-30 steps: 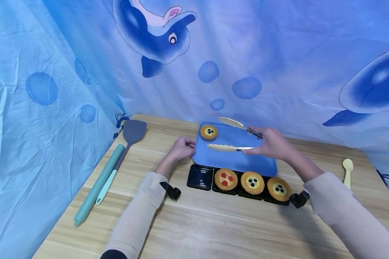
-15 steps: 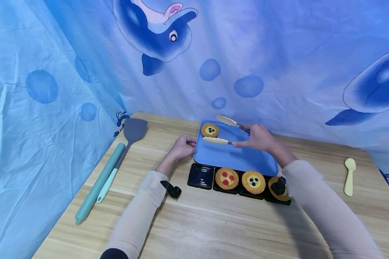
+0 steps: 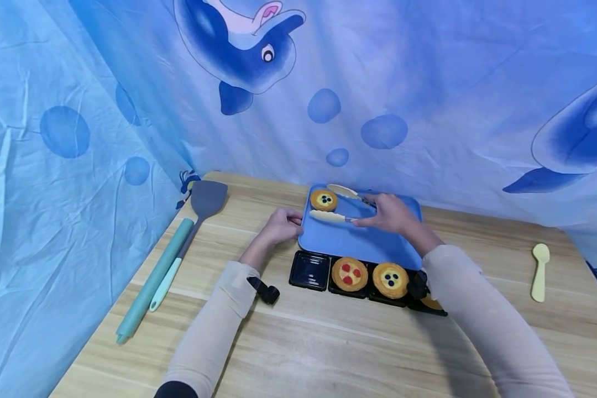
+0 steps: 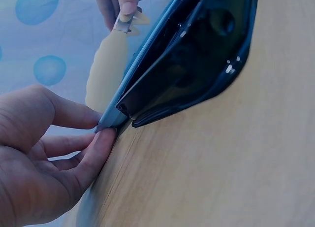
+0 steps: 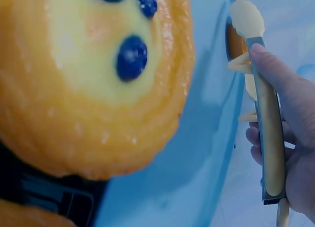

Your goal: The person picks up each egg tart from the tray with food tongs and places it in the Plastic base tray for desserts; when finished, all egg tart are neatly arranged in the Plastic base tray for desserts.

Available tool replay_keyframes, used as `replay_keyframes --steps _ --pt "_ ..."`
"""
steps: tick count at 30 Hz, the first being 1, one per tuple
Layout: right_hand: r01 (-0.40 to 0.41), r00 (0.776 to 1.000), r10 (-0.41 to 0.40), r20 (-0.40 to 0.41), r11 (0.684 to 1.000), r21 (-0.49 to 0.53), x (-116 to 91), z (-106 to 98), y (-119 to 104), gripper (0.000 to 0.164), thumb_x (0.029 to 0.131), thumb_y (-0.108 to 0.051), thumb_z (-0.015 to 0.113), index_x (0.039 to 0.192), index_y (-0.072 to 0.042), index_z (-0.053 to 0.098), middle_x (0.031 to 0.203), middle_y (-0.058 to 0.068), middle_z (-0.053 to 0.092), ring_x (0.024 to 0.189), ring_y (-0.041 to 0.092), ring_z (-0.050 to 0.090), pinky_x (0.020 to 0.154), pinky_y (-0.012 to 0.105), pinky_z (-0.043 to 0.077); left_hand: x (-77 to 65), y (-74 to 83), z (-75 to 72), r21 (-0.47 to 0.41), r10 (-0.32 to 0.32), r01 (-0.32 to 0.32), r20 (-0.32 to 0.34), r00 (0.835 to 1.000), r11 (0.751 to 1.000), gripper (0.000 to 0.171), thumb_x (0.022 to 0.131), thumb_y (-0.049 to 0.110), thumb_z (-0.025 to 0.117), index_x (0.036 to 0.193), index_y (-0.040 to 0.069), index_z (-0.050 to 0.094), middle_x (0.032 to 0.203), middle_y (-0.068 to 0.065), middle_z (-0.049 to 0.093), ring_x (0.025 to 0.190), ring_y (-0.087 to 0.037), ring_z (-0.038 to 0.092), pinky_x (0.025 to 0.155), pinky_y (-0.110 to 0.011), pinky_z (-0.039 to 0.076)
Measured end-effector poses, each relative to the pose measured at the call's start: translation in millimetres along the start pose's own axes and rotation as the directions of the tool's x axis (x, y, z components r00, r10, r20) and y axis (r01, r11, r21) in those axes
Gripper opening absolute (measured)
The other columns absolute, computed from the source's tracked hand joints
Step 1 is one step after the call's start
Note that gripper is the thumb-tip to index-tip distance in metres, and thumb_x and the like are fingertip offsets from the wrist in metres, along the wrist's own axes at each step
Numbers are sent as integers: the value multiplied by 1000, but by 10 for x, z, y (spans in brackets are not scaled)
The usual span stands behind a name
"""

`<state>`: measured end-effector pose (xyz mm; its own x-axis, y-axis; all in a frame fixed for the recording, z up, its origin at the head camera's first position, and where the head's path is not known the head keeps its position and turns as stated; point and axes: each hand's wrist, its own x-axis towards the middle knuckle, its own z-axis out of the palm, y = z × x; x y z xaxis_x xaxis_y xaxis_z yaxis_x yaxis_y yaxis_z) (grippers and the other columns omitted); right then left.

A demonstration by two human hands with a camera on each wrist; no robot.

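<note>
My right hand (image 3: 390,213) holds a pair of tongs (image 3: 326,216) with cream scalloped tips and metal arms. The tongs' arms are spread, one tip on each side of a blueberry tart (image 3: 323,200) at the far left corner of the blue tray (image 3: 353,240). In the right wrist view, the fingers and thumb grip the tongs' arms (image 5: 270,138). My left hand (image 3: 281,226) is at the tray's left edge; in the left wrist view its thumb and fingers pinch the tray rim (image 4: 114,117).
A row of black plastic boxes lines the tray's near side: the leftmost box (image 3: 309,271) is bare, then a red-topped tart (image 3: 349,274), a blueberry tart (image 3: 390,279) and another partly hidden tart (image 3: 431,302). A spatula (image 3: 208,199), teal roll (image 3: 154,282) and cream spoon (image 3: 539,273) lie aside.
My right hand has carried the tongs left and lowered them around the tart on the tray. Its sleeve and wrist camera now cover much of the rightmost tart. My left hand stays put.
</note>
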<state>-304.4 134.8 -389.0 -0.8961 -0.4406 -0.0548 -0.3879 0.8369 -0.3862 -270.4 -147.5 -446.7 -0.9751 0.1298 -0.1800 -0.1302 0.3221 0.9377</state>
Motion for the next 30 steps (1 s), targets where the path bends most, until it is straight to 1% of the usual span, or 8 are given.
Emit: replay_keyframes --steps 4,8,18,26,30 --pt "8 1000 -8 -15 1000 4 3 18 6 82 77 -51 71 138 -3 45 43 -3 29 37 12 20 36 24 26 6 7 11 -1 1 -1 -3 1000 1000 40 76 -6 60 116 -9 58 100 -19 61 75 -19 61 66 -27 57" --pt "-3 1000 3 -30 1000 17 -3 23 7 78 78 -49 71 138 -5 47 42 -3 29 36 11 20 34 23 25 5 14 20 1 2 -2 -2 1000 1000 41 76 -6 60 117 -9 57 100 -19 61 76 -19 61 66 -27 57" --pt "4 999 -4 -45 1000 18 -43 23 19 74 80 -48 69 137 -6 48 42 -2 30 36 12 22 35 24 27 12 10 28 -2 -6 6 1 1000 1000 42 76 -5 61 118 -9 57 100 -18 61 78 -20 62 68 -27 58" --pt "11 998 -9 -59 999 38 -79 -60 18 73 79 -51 69 136 -9 50 40 -2 31 34 12 21 32 22 25 -7 29 19 -4 -9 9 5 1000 1000 41 77 -5 60 117 -8 57 101 -19 61 79 -21 62 68 -28 58" --pt "16 998 -14 -62 999 36 -118 -132 -13 71 80 -50 69 135 -10 51 40 -3 30 34 12 20 32 22 24 -6 16 7 -5 -9 9 4 1000 1000 40 77 -6 60 117 -9 57 102 -19 61 79 -21 63 68 -29 58"
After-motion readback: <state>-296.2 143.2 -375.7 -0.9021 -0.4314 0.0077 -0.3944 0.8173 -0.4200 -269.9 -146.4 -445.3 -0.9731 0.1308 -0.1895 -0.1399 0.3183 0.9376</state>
